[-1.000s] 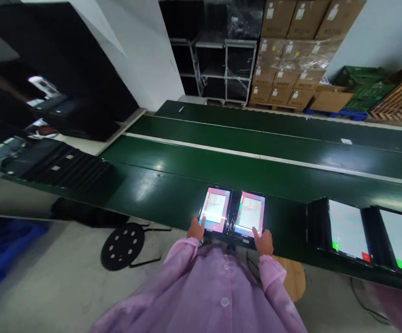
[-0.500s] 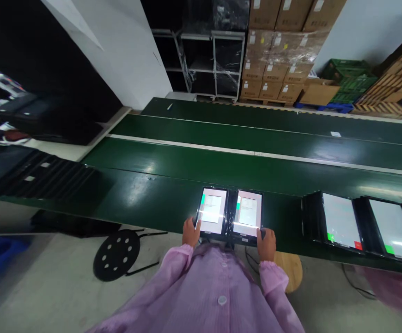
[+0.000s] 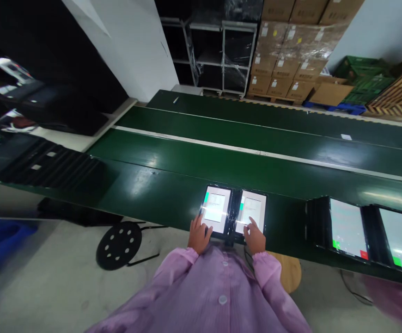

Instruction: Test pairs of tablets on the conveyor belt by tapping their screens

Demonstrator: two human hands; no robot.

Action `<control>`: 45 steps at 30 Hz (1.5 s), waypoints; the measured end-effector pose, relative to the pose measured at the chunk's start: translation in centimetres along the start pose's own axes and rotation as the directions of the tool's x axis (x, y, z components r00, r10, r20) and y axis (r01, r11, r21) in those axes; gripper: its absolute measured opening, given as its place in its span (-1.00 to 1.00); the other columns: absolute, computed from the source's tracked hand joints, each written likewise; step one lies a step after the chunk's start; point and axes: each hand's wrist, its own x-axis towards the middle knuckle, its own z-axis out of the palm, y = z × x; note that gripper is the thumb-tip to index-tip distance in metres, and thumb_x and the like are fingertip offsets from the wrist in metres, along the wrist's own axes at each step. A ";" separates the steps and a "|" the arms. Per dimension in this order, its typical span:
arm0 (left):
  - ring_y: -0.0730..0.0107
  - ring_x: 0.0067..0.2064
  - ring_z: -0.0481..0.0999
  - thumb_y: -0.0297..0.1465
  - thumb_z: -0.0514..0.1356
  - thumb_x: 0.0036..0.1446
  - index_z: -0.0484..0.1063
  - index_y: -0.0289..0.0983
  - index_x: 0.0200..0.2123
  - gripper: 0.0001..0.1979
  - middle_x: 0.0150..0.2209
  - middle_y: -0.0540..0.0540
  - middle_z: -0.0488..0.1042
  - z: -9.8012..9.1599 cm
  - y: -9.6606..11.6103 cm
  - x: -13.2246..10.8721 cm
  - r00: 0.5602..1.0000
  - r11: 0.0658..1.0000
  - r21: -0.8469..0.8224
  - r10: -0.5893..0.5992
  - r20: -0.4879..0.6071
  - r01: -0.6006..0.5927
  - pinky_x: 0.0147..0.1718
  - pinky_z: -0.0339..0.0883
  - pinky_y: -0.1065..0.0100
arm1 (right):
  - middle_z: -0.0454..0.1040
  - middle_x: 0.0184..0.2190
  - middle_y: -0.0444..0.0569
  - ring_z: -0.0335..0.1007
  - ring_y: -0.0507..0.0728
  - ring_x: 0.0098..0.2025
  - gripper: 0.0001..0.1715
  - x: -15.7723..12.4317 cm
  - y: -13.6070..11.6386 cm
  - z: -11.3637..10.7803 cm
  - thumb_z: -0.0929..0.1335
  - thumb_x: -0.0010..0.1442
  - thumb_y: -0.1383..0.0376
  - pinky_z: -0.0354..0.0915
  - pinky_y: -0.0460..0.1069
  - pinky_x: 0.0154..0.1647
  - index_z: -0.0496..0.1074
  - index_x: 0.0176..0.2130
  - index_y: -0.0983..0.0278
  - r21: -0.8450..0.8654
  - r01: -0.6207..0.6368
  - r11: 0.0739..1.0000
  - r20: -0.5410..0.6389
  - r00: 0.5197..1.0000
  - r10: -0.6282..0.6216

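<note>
Left tablet (image 3: 220, 203) and right tablet (image 3: 258, 203) sit side by side at the counter's (image 3: 159, 192) near edge; left hand (image 3: 198, 236) loosely spread, right hand (image 3: 255, 237) pointing, neither gripping. Probably stiff, slick, crackable glass, so I'd grab side edges.

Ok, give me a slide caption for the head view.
Left hand at the left lit screen, right hand at the right lit screen, on a long green worktop.
</note>
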 end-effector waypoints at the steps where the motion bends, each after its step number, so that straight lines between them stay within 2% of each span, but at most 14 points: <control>1: -0.23 0.44 0.13 -0.23 0.16 0.32 0.40 -0.22 -0.44 -0.71 0.36 -0.29 0.31 0.0 0.1 -0.1 1.000 1.000 0.009 0.006 0.027 -0.006 0.33 0.09 -0.40 | 0.41 0.30 0.05 0.58 0.08 -0.26 -0.66 0.0 0.5 -0.2 0.22 0.42 0.21 0.35 -0.05 -0.38 0.42 -0.36 0.22 -0.017 -0.053 0.998 -0.031 0.998 0.052; 4: -0.20 0.47 0.09 -0.21 0.15 0.34 0.40 -0.24 -0.45 -0.67 0.37 -0.27 0.32 0.0 1.2 0.1 0.978 0.992 -0.041 0.125 0.166 -0.119 0.37 0.01 -0.40 | 0.41 0.29 0.09 0.60 0.11 -0.17 -0.65 0.1 0.9 -0.4 0.23 0.42 0.20 0.37 -0.05 -0.34 0.45 -0.34 0.24 -0.015 -0.096 0.995 -0.093 0.991 0.094; 6: -0.09 0.47 0.11 -0.23 0.11 0.37 0.41 -0.22 -0.44 -0.66 0.31 -0.20 0.41 0.1 2.1 0.3 0.935 0.966 -0.123 0.250 0.250 -0.225 0.39 0.00 -0.35 | 0.40 0.31 0.05 0.60 0.10 -0.18 -0.67 0.1 0.3 -0.2 0.23 0.42 0.20 0.38 -0.05 -0.31 0.45 -0.33 0.22 0.012 -0.029 0.999 -0.068 0.997 0.030; 8: 0.01 0.46 0.14 -0.26 0.08 0.39 0.42 -0.21 -0.44 -0.67 0.29 -0.15 0.44 0.1 2.7 0.6 0.906 0.942 -0.173 0.325 0.270 -0.287 0.41 0.00 -0.31 | 0.39 0.32 -0.03 0.60 0.07 -0.21 -0.70 0.0 -0.5 0.3 0.25 0.41 0.21 0.38 -0.06 -0.32 0.45 -0.33 0.21 0.038 0.036 0.999 -0.016 0.999 -0.035; 10: 0.02 0.47 0.11 -0.27 0.08 0.40 0.42 -0.22 -0.43 -0.67 0.34 -0.19 0.37 0.1 2.8 0.8 0.921 0.945 -0.154 0.317 0.227 -0.287 0.42 0.02 -0.28 | 0.38 0.33 -0.08 0.60 0.06 -0.22 -0.70 -0.3 -0.9 0.7 0.25 0.41 0.21 0.38 -0.07 -0.34 0.44 -0.34 0.19 0.045 0.031 0.999 0.004 1.000 -0.031; 13: -0.04 0.49 0.07 -0.27 0.09 0.39 0.42 -0.24 -0.42 -0.68 0.37 -0.28 0.31 0.1 2.4 0.8 0.957 0.968 -0.088 0.246 0.156 -0.235 0.40 0.02 -0.31 | 0.38 0.33 -0.06 0.60 0.06 -0.21 -0.66 -0.7 -0.1 0.7 0.22 0.42 0.19 0.37 -0.07 -0.35 0.45 -0.33 0.20 0.024 -0.081 0.996 -0.045 0.996 0.082; 15: -0.07 0.48 0.07 -0.26 0.10 0.39 0.41 -0.24 -0.44 -0.67 0.34 -0.27 0.35 0.2 2.1 0.7 0.952 0.967 -0.080 0.253 0.174 -0.242 0.40 0.02 -0.33 | 0.40 0.31 0.00 0.61 0.08 -0.18 -0.64 -0.9 0.8 0.4 0.20 0.42 0.19 0.39 -0.06 -0.32 0.47 -0.32 0.21 0.021 -0.136 0.991 -0.080 0.987 0.137; 17: -0.07 0.48 0.09 -0.27 0.10 0.39 0.41 -0.24 -0.46 -0.66 0.32 -0.22 0.39 0.3 2.0 0.5 0.927 0.953 -0.102 0.301 0.225 -0.285 0.40 0.00 -0.35 | 0.41 0.30 0.03 0.60 0.10 -0.11 -0.63 -0.9 1.6 0.2 0.20 0.42 0.18 0.40 -0.06 -0.28 0.46 -0.33 0.21 0.037 -0.154 0.987 -0.095 0.983 0.157; 21: -0.04 0.47 0.10 -0.29 0.10 0.38 0.43 -0.24 -0.45 -0.67 0.31 -0.14 0.41 0.2 2.5 0.3 0.895 0.936 -0.145 0.351 0.275 -0.322 0.42 -0.03 -0.34 | 0.42 0.29 0.05 0.57 0.14 0.00 -0.64 -0.9 2.1 0.4 0.20 0.40 0.16 0.41 -0.04 -0.21 0.44 -0.35 0.20 0.096 -0.131 0.987 -0.116 0.983 0.142; 28: -0.01 0.48 0.09 -0.33 0.05 0.40 0.49 -0.24 -0.38 -0.68 0.35 -0.18 0.36 -0.1 2.5 0.8 0.924 0.949 -0.079 0.315 0.218 -0.305 0.43 -0.02 -0.28 | 0.41 0.28 0.11 0.59 0.16 -0.09 -0.60 -1.7 1.5 1.7 0.18 0.39 0.09 0.42 0.01 -0.21 0.40 -0.36 0.20 0.189 -0.101 0.977 -0.160 0.978 0.133; 36: 0.01 0.48 0.08 -0.38 0.01 0.40 0.49 -0.20 -0.36 -0.68 0.36 -0.09 0.35 -0.2 2.6 0.9 0.935 0.957 -0.015 0.288 0.206 -0.291 0.46 -0.14 -0.30 | 0.42 0.27 0.09 0.58 0.15 -0.07 -0.61 -2.1 1.4 0.9 0.18 0.40 0.11 0.40 -0.02 -0.25 0.41 -0.36 0.20 0.156 -0.123 0.980 -0.144 0.979 0.146; 45: -0.02 0.46 0.13 -0.36 -0.01 0.41 0.46 -0.20 -0.40 -0.65 0.33 -0.09 0.39 -0.2 2.5 0.8 0.942 0.963 0.006 0.261 0.209 -0.268 0.43 -0.11 -0.33 | 0.43 0.26 0.11 0.58 0.14 -0.11 -0.60 -2.1 1.5 0.9 0.19 0.39 0.13 0.41 -0.02 -0.23 0.43 -0.37 0.21 0.178 -0.132 0.975 -0.117 0.981 0.154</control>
